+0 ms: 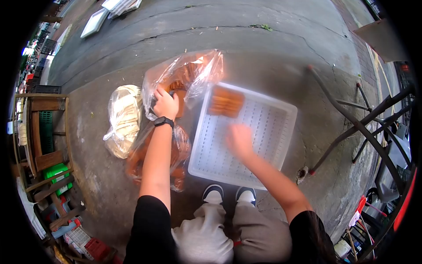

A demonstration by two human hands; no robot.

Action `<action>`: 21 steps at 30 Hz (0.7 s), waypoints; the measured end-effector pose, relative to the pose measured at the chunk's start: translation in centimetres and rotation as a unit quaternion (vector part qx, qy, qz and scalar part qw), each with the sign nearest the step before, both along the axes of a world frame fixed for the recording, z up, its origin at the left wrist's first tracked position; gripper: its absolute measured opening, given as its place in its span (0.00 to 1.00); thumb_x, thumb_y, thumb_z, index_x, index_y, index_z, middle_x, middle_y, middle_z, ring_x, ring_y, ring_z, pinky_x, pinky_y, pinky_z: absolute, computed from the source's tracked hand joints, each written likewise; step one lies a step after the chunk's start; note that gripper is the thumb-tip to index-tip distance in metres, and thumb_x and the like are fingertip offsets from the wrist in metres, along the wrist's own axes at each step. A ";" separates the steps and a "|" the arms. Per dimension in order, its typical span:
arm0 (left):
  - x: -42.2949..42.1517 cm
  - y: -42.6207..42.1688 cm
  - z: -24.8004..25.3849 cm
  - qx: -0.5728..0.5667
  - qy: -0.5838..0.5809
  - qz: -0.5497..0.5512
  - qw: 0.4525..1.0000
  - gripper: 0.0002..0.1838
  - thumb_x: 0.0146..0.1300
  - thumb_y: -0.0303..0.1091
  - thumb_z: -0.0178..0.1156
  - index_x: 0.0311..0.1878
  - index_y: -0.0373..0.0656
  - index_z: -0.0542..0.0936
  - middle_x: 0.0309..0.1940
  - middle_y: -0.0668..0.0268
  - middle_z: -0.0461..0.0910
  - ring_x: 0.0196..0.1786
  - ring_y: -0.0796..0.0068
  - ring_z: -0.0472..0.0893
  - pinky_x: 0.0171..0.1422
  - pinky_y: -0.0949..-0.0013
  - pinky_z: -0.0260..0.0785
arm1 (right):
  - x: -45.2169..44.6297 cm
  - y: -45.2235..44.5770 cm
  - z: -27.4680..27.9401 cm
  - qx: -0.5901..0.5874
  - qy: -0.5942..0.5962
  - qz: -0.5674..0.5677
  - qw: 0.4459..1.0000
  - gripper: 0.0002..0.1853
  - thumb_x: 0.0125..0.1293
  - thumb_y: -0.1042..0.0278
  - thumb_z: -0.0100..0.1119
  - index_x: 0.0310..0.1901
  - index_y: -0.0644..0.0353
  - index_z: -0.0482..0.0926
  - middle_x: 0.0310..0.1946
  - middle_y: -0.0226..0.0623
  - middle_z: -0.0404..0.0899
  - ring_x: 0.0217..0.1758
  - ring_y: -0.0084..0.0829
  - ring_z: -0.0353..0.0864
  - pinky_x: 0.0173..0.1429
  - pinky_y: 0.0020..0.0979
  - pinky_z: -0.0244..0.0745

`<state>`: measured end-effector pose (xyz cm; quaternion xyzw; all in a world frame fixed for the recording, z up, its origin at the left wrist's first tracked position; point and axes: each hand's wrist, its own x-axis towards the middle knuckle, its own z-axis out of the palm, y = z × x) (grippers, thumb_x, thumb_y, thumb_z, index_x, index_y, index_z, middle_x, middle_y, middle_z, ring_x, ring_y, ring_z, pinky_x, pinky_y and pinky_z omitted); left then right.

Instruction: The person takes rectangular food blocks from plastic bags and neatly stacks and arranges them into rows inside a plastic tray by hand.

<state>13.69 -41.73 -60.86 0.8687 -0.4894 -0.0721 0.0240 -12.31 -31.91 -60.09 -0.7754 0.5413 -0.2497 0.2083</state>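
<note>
My left hand [165, 104], with a dark watch on its wrist, is at the mouth of a clear plastic bag [206, 66] of orange-brown pieces; its fingers are bent by the pieces, and its grip is partly hidden. Blurred by motion, my right hand [239, 140] hovers over a white perforated tray [268, 132]. A stack of orange-brown pieces [225, 102] lies in the tray's upper left corner, just beyond that hand. Below my left hand, beside my forearm, is another clear bag of orange-brown pieces [179, 152]. A tied bag of pale pieces [125, 119] lies to the left.
Crossed metal legs [360, 125] stand at the right. A wooden frame [48, 158] with a green crate is at the left. White trays [94, 23] lie at the upper left. My shoes [213, 193] are below the tray on the concrete floor.
</note>
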 end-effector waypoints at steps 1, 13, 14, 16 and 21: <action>0.2 -0.3 -0.1 -0.003 -0.014 -0.006 1.000 0.40 0.56 0.50 0.55 0.64 0.35 0.52 0.61 0.51 0.60 0.43 0.51 0.78 0.43 0.53 0.71 | -0.3 0.6 -0.2 0.022 -0.007 0.004 1.000 0.12 0.48 0.75 0.56 0.37 0.55 0.72 0.33 0.34 0.72 0.42 0.36 0.71 0.46 0.36 0.61; 1.4 -1.0 0.6 -0.036 0.024 -0.009 0.999 0.25 0.49 0.48 0.61 0.42 0.35 0.73 0.31 0.55 0.79 0.28 0.63 0.81 0.29 0.61 0.72 | -0.2 1.0 -1.5 0.171 -0.175 -0.049 0.968 0.09 0.54 0.74 0.52 0.39 0.63 0.70 0.31 0.38 0.75 0.33 0.36 0.75 0.38 0.33 0.69; 2.1 -0.7 0.9 -0.027 0.127 -0.008 0.992 0.25 0.49 0.48 0.61 0.40 0.35 0.74 0.31 0.56 0.79 0.26 0.66 0.80 0.27 0.63 0.71 | 0.1 0.8 -0.8 0.215 -0.212 -0.067 0.951 0.09 0.55 0.73 0.51 0.39 0.63 0.70 0.31 0.37 0.75 0.33 0.33 0.75 0.38 0.32 0.69; 2.3 0.4 2.5 0.009 0.409 0.054 0.911 0.23 0.53 0.49 0.60 0.40 0.36 0.76 0.28 0.59 0.80 0.21 0.78 0.76 0.22 0.74 0.68 | 0.5 0.5 -0.1 0.288 -0.276 -0.080 0.914 0.09 0.58 0.72 0.50 0.41 0.62 0.70 0.33 0.35 0.75 0.35 0.28 0.75 0.38 0.29 0.69; -2.3 8.3 6.7 -0.121 0.803 0.130 0.569 0.14 0.62 0.40 0.53 0.40 0.38 0.75 0.33 0.62 0.80 0.18 0.84 0.72 0.19 0.83 0.65 | 1.3 -0.2 2.8 0.462 -0.466 -0.039 0.754 0.13 0.63 0.65 0.47 0.48 0.61 0.67 0.38 0.33 0.74 0.39 0.24 0.74 0.42 0.26 0.68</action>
